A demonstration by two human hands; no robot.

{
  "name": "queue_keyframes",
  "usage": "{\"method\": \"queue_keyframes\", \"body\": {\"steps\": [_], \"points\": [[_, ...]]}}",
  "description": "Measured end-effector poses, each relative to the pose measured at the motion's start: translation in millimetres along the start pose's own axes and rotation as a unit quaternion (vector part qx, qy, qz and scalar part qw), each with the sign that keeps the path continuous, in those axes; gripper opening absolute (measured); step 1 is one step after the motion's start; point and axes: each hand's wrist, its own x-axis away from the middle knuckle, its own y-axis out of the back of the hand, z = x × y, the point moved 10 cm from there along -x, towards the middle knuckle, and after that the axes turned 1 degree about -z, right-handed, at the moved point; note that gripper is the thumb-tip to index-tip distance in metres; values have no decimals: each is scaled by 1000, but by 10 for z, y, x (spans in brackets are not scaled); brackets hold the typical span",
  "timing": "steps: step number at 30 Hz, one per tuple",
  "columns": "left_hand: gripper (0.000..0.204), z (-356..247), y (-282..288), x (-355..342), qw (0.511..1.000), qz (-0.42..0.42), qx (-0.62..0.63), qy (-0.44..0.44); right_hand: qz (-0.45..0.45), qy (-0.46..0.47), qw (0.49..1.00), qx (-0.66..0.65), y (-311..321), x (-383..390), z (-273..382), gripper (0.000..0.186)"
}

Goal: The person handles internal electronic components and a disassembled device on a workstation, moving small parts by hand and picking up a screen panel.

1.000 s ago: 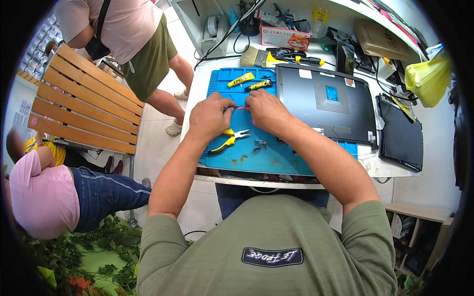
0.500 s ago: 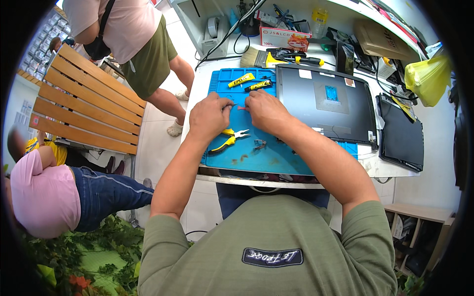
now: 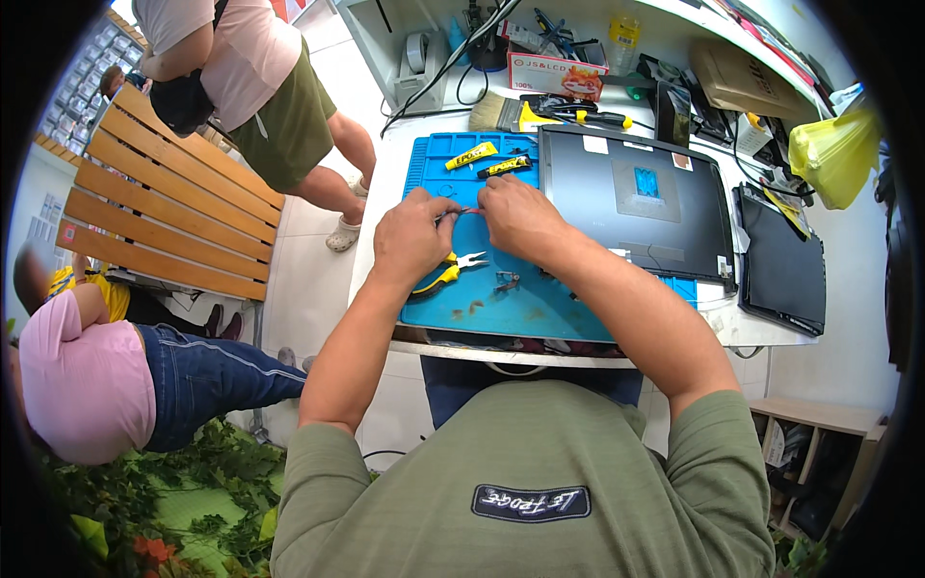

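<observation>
My left hand (image 3: pixel 414 236) and my right hand (image 3: pixel 520 217) are pinched on either end of a small thin dark-and-reddish piece (image 3: pixel 466 211) over the blue work mat (image 3: pixel 511 313). Yellow-handled pliers (image 3: pixel 445 273) lie beside my left hand, their grips partly hidden by its wrist. A small metal part (image 3: pixel 506 282) sits below my hands. Beyond them lie a yellow tube (image 3: pixel 470 155) and a black tube (image 3: pixel 504 168). A dark laptop lid or panel (image 3: pixel 689 212) is to the right of my right hand.
Folded dark devices (image 3: pixel 780 265), a paintbrush (image 3: pixel 496 114), a tool box (image 3: pixel 554 79), cables and a yellow bag (image 3: pixel 831 159) crowd the back and right. At left, a person (image 3: pixel 289 144) stands near a slatted wooden board (image 3: pixel 164 193); another person (image 3: pixel 96 376) is below it.
My left hand and forearm have shifted slightly right, closing the small gap to my right hand and covering more of the pliers. The standing person at left has moved a little.
</observation>
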Motion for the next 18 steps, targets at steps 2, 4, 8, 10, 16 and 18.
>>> {"method": "queue_keyframes", "body": {"steps": [2,4,8,10,16,18], "points": [[13,20,7,-2,1000,-3,-3,2,4,-22,1000,-14,-10,-14,-30,16],[14,63,37,-17,1000,-7,-4,14,-9,-33,999,-27,19,-17,-19,18],[14,66,92,7,999,-24,24,25,-27,-60,996,-58,29,23,-19,23],[15,65,126,34,998,-29,38,32,-22,-77,994,-71,18,7,-45,23],[16,168,250,58,996,-43,56,55,26,-93,994,-57,46,-106,4,21],[16,226,284,71,995,-46,64,65,15,-87,996,-35,48,-118,26,22]]}}
